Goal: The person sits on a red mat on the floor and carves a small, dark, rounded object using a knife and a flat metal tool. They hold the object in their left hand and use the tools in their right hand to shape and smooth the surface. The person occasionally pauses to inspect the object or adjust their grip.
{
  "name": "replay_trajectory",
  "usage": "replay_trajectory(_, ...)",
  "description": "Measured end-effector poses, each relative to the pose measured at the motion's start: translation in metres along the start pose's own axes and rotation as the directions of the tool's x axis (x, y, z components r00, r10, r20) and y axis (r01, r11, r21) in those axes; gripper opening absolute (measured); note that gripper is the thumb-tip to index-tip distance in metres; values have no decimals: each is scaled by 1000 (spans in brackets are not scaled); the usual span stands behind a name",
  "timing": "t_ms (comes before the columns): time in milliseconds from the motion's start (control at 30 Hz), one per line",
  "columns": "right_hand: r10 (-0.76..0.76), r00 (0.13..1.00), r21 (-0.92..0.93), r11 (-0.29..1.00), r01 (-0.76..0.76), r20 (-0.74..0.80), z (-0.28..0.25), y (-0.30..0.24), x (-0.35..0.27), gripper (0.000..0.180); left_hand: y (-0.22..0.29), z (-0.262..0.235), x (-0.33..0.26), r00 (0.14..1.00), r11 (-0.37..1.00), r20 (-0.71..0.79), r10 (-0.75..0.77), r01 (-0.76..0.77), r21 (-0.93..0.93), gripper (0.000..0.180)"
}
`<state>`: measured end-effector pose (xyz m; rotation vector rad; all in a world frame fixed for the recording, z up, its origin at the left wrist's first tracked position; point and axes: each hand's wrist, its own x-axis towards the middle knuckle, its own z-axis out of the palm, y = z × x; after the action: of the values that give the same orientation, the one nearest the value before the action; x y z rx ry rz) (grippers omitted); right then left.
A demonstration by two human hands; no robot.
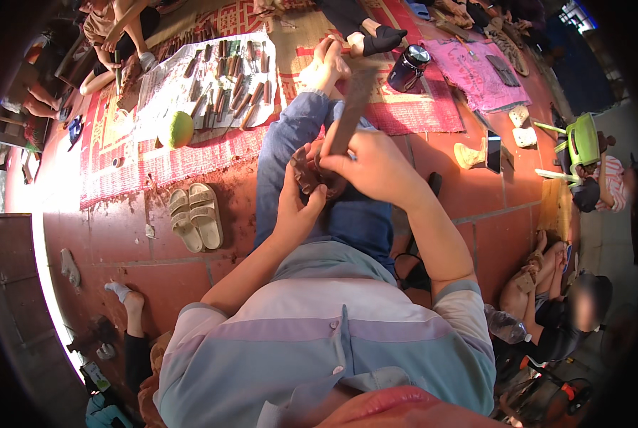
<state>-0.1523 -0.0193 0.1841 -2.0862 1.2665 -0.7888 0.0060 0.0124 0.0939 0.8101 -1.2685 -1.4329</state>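
Over my lap, my left hand is closed round a small dark-brown carved piece, which looks like wood; its shape is partly hidden by my fingers. My right hand grips the near end of a long, flat brown file, its fingers wrapped round it. The file points up and away from me, its lower end beside the carved piece. Whether the two touch is hidden behind the fingers. My legs in blue trousers lie below both hands, with a bare foot beyond them.
Several wood-handled carving tools lie on a white sheet at far left, near a green fruit. Sandals rest on the tiles. A dark flask, a phone and a green chair stand right. Other people sit around.
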Motion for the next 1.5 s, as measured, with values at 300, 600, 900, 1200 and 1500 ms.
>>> replay_trajectory(300, 10, 1000, 41, 999, -10, 8, 1, -4, 8, 12, 3, 0, 5, 998, 998, 61, -29, 32, -52, 68)
replay_trajectory(600, 276, 942, 387, 903, -187, -189, -50, 40, 14, 13, 12, -18, 17, 971, 935, 223, -89, 158, -317, 65)
replay_trajectory(900, 44, 999, 259, 965, -40, -9, -8, 5, -9, 16, 3, -30, 45, 876, 819, 244, -416, 477, -319, 52)
replay_trajectory(1200, 168, 966, 658, 753, 2, -195, -2, 89, 17, 14, -47, -73, 59, 926, 883, 193, -324, 370, -288, 41)
replay_trajectory(1500, 730, 656, 941, 326, -93, -188, 90, 208, -44, 19, 4, -40, 121, 526, 969, 834, -167, 244, 41, 41)
